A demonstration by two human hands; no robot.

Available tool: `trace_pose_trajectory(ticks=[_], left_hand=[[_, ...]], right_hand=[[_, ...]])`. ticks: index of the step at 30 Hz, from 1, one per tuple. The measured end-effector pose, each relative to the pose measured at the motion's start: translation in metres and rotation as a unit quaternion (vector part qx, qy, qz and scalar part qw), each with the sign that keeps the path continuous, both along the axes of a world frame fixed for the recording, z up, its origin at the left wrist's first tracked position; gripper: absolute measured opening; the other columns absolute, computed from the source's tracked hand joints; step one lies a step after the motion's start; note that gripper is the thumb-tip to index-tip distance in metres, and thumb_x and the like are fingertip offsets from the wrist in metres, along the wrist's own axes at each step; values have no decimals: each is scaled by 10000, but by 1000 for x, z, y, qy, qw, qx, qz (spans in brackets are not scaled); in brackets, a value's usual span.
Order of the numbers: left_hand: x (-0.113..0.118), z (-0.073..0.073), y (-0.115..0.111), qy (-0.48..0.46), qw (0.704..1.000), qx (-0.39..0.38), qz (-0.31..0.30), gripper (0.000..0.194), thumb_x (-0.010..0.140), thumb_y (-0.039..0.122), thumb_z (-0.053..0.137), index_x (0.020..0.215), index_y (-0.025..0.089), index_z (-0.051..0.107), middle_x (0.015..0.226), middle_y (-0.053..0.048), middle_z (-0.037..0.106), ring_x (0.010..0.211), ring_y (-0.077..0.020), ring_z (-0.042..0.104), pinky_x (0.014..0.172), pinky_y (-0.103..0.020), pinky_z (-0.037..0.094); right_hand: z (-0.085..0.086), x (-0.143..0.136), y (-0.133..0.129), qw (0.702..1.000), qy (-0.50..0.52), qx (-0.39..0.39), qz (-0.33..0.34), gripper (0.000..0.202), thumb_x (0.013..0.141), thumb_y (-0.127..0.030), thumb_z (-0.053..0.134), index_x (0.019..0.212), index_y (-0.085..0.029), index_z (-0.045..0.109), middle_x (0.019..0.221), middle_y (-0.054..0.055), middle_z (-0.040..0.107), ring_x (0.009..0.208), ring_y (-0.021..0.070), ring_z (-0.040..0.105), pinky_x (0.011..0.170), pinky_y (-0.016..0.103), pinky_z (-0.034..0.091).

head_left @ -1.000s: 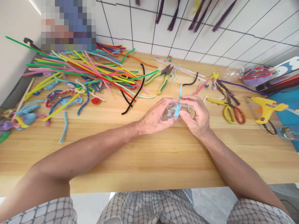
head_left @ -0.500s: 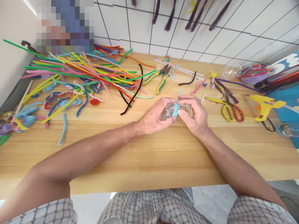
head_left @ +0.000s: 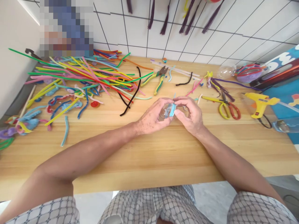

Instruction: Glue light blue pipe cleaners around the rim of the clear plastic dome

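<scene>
Both hands meet over the middle of the counter (head_left: 149, 155). The left hand (head_left: 151, 116) cups a clear plastic ball (head_left: 164, 112), and the right hand (head_left: 190, 115) pinches a light-blue pipe cleaner (head_left: 172, 109) against it, seemingly wrapped round it. Yellow-handled pliers (head_left: 157, 77) lie toward the back edge, scissors (head_left: 226, 107) to the right.

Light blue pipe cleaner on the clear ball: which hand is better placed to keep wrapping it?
Probably the right hand: its fingertips pinch the light blue pipe cleaner, while the left hand cups the clear ball and steadies it.
</scene>
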State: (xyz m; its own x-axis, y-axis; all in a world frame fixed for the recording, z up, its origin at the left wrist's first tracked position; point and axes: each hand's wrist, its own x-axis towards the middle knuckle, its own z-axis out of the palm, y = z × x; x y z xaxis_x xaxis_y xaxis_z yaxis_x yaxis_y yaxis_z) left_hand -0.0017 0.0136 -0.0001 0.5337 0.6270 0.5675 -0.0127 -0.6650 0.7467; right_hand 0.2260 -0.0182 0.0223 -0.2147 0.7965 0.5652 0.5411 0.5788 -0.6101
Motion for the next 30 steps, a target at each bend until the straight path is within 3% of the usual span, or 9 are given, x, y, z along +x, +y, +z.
trace_pose_trajectory(ticks=[13,19,25,30], left_hand=[[0,4,-5,8,1000,-27,5,478,1081,458,670,1482,231,542,1497,-167,665,1399,-279,668,1204,-505,551],[1,-4,-4,-23,998,-61,1,459,1090,447,678,1483,260,533,1557,-155,615,1463,-286,620,1222,-508,531],[1,-6,-2,-35,994,-99,-2,477,1096,514,651,1476,256,523,1561,-159,587,1480,-295,597,1236,-518,526],[1,-4,-3,-32,993,-116,3,450,1103,552,629,1441,267,545,1559,-148,593,1483,-292,596,1249,-511,512]], right_hand=[[-3,-4,1,999,2,50,5,210,1052,-410,720,1200,-262,738,1238,103,794,1170,277,770,887,424,667],[-6,-6,-2,999,-2,50,10,277,1086,-402,674,1330,-291,742,1358,110,780,1256,302,756,974,475,683],[-9,-7,-4,996,-25,79,24,419,1090,-319,654,1509,-303,637,1467,125,745,1322,304,745,1002,470,689],[-8,-5,-4,991,-58,112,33,396,1071,-259,653,1465,-301,648,1464,119,755,1350,315,741,1136,535,632]])
